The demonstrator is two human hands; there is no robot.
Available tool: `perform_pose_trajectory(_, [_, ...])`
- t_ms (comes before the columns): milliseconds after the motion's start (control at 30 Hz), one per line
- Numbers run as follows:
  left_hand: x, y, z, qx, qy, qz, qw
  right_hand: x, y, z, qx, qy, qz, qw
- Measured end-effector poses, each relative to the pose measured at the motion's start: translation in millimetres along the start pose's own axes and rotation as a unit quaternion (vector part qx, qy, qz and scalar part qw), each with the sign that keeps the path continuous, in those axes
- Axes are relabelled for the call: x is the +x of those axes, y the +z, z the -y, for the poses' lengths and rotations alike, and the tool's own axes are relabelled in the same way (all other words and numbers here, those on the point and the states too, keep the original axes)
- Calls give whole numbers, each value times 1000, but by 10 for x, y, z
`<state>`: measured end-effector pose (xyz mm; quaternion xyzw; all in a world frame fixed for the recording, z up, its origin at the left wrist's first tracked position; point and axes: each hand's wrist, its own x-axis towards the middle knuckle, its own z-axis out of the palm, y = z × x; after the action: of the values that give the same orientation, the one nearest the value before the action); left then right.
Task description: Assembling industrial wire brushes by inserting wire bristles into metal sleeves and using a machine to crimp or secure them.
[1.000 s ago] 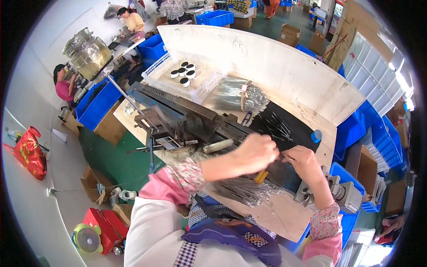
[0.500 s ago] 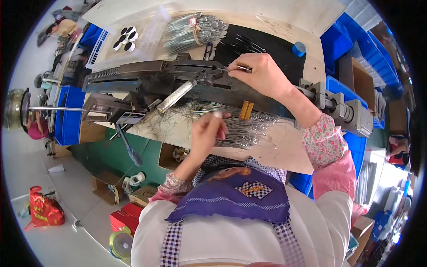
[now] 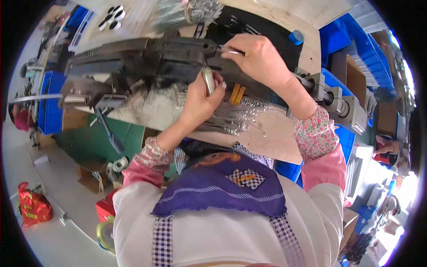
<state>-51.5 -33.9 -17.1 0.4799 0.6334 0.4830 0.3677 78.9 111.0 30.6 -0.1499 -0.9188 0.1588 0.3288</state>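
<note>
In the head view, from where I stand, the person bends over the desk with both elbows crooked and both floral cuffs pointing inward. The left hand comes up from the lower left, its fingers curled closed around one stubby grey handle, whose upper end stands against the dark machine. The right hand arches over from the lower right, back uppermost and wrist bent, thumb and forefinger pinched together on one slim metal piece, which sits right at the machine's near-right stretch, a little above and to the right of the handle. Two yellow bars lie side by side just right of the left hand. Below them spreads one heap of thin wires, too tangled for me to count. Beyond the machine I see one more wire bundle, one black mat with a few dark wire pieces on it, one round blue cap at the mat's right edge, and about six black-topped white discs in one pale crate.
</note>
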Motion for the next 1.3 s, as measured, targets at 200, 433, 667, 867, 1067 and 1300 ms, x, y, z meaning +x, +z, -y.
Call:
perform_pose_trajectory(200, [-736,-881,170,463,225,-237,824,-515,-46,492,-20,-43,93,995])
perform_pose_trajectory(433, [-1611,-1835,837,-161,-79,-517,837,-841,142,115,-44,77,122,988])
perform_pose_trajectory(667, [-1019,-897,348,515,147,-437,723,-1023,104,37,-90,231,96,964])
perform_pose_trajectory(867, [-324,-1298,723,-291,-206,-256,898,-1018,76,88,-41,233,86,968])
perform_pose_trajectory(1067, [-203,-1216,727,-315,-176,-234,903,-1012,63,79,-38,256,81,963])
perform_pose_trajectory(1300, [-309,-679,315,-240,-4,-333,912,-988,118,21,-58,234,72,968])
